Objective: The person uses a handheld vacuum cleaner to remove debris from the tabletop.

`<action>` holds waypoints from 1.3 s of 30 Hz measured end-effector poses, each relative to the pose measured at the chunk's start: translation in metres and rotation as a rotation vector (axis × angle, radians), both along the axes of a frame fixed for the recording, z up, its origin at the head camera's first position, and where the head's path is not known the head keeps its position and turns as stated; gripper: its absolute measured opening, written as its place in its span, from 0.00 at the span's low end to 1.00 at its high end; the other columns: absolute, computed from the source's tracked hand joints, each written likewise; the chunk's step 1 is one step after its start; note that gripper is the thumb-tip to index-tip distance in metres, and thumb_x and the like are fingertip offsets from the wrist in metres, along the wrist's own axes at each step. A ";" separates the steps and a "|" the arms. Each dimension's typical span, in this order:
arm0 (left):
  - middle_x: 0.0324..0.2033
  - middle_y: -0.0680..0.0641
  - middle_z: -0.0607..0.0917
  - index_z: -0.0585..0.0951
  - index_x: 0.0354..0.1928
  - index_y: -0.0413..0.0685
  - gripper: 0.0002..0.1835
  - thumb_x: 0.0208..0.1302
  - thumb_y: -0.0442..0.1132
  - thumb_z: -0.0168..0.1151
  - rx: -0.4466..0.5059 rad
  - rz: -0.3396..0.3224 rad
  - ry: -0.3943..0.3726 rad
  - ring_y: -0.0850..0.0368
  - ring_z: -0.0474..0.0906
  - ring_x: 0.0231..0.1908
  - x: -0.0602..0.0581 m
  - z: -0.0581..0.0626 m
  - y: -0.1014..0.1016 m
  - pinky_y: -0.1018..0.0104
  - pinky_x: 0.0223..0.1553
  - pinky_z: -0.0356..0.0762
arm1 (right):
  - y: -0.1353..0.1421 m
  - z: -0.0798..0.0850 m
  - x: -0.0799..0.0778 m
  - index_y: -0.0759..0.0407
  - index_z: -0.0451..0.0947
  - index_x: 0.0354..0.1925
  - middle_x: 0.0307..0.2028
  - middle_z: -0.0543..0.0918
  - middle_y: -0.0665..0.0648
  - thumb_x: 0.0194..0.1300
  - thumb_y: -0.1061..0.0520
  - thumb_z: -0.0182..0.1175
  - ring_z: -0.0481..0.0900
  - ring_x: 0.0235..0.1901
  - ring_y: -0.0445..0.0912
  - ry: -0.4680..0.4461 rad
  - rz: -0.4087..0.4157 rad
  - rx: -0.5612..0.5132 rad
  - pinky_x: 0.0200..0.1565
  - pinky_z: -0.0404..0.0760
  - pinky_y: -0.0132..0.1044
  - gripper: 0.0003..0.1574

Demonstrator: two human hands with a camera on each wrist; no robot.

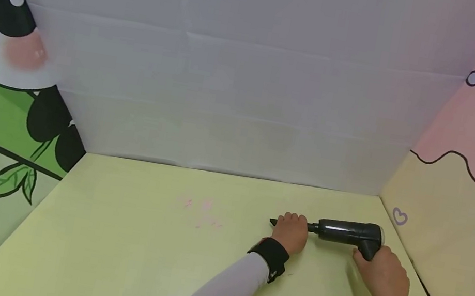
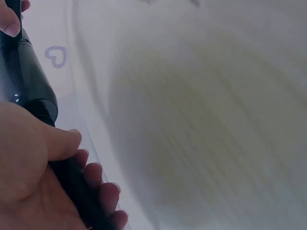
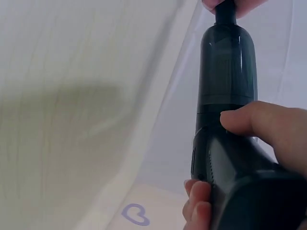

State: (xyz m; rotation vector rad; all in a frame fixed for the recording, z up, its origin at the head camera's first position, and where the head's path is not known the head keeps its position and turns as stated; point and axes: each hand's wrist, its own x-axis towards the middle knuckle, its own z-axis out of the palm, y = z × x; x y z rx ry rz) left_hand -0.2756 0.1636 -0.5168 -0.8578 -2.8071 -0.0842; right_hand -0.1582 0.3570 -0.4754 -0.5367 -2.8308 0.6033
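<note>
A black handheld vacuum cleaner (image 1: 342, 232) is held level above the right part of the yellow table, its body pointing left. My left hand (image 1: 291, 233) grips the narrow crevice nozzle (image 2: 72, 187) at its front, and the slanted tip sticks out past the fingers in the head view. At the other end my right hand (image 1: 386, 283) holds the handle (image 1: 367, 249). In the right wrist view the right thumb (image 3: 240, 120) lies along the glossy vacuum body, with fingers curled on the opposite side.
The yellow table (image 1: 110, 231) carries faint pink marks (image 1: 206, 205) near its middle. A grey-white panel (image 1: 247, 92) rises behind it. Cartoon-printed side panels stand at left and right, the right one with a small purple heart (image 1: 399, 217) near the table edge.
</note>
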 end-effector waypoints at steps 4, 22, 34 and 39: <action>0.32 0.49 0.78 0.76 0.38 0.48 0.10 0.78 0.45 0.53 0.026 -0.002 -0.045 0.54 0.71 0.34 0.001 0.001 -0.004 0.64 0.41 0.74 | -0.004 0.003 0.000 0.66 0.67 0.25 0.16 0.68 0.56 0.67 0.45 0.64 0.66 0.13 0.49 0.071 0.021 0.063 0.13 0.62 0.40 0.28; 0.35 0.48 0.78 0.75 0.42 0.46 0.11 0.77 0.46 0.52 0.020 0.056 -0.219 0.55 0.70 0.37 -0.013 0.011 -0.027 0.64 0.44 0.75 | -0.033 0.007 -0.017 0.77 0.69 0.29 0.19 0.70 0.64 0.59 0.48 0.72 0.67 0.10 0.51 0.224 0.051 0.196 0.09 0.62 0.39 0.33; 0.40 0.44 0.76 0.75 0.49 0.40 0.13 0.77 0.44 0.53 0.036 0.060 -0.257 0.51 0.69 0.42 -0.016 0.006 -0.066 0.62 0.48 0.77 | -0.069 -0.003 -0.026 0.76 0.68 0.28 0.19 0.67 0.63 0.57 0.52 0.75 0.64 0.09 0.50 0.327 0.109 0.253 0.08 0.61 0.39 0.32; 0.39 0.44 0.74 0.75 0.48 0.40 0.11 0.78 0.42 0.52 0.057 0.071 -0.220 0.51 0.68 0.42 -0.019 0.003 -0.073 0.62 0.46 0.77 | -0.079 -0.004 -0.030 0.76 0.67 0.29 0.20 0.67 0.63 0.57 0.53 0.76 0.64 0.09 0.50 0.335 0.111 0.246 0.08 0.62 0.40 0.32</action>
